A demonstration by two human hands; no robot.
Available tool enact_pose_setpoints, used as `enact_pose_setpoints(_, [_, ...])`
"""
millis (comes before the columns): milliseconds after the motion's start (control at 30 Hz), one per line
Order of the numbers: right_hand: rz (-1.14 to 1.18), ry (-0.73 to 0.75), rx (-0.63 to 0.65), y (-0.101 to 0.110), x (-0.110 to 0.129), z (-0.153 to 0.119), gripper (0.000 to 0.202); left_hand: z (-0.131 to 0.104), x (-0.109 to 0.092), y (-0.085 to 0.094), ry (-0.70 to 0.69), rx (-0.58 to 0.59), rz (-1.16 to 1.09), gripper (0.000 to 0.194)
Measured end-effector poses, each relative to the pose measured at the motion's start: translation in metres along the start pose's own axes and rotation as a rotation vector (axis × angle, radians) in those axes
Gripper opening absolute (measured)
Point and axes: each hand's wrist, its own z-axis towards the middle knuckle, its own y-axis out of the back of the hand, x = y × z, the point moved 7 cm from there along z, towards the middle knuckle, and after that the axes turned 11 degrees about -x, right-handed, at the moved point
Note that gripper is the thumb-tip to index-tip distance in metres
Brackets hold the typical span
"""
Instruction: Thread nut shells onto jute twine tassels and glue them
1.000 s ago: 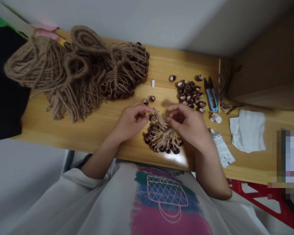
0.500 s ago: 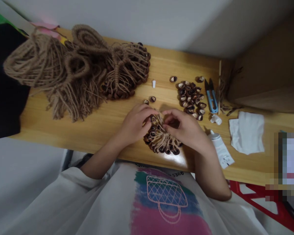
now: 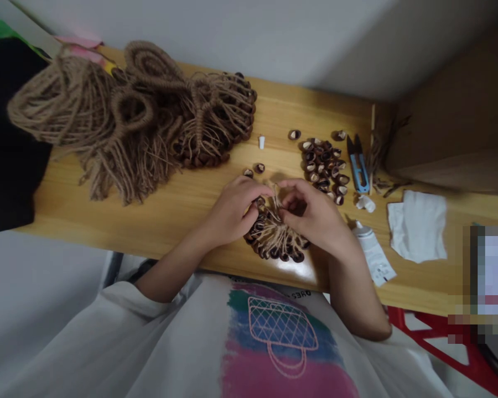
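The left hand (image 3: 235,210) and right hand (image 3: 315,215) are flanking cord strands (image 3: 276,195), best kept untangled beside the shells (image 3: 296,257), though I cannot tell whether either grip is pinching.

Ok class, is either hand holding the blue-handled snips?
No, the blue-handled snips lie on the table beside the brown shells, while the left hand and right hand are at the twine strands.

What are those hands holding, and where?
Strings, it seems, by their bunched upper end: the left hand and right hand are both there, but which grips I can't tell.
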Motion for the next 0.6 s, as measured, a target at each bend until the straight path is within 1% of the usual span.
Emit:
enact_pose_setpoints(200, [0.005, -0.016, 0.001, 0.0011, -0.0002, -0.0010, 0.052, -0.0006, -0.0054, -0.0052, -0.083, 0.075, -0.044, 0.043])
enact_pose_setpoints(433, [-0.088, -0.009, -0.036, 0.0049, 0.0027, 0.0001, 0.051, 0.0005, -0.0058, 0.0011, -0.111, -0.007, -0.102, 0.041])
enact_pose_setpoints(500, [-0.094, -0.008, -0.031, 0.0044, 0.0031, 0.0001, 0.052, 0.0007, -0.0064, 0.0018, -0.116, -0.011, -0.120, 0.042])
enact_pose_setpoints(600, [-0.091, -0.010, -0.029, 0.0042, 0.0031, -0.0003, 0.052, 0.0002, -0.0061, 0.0003, -0.108, 0.013, -0.111, 0.047])
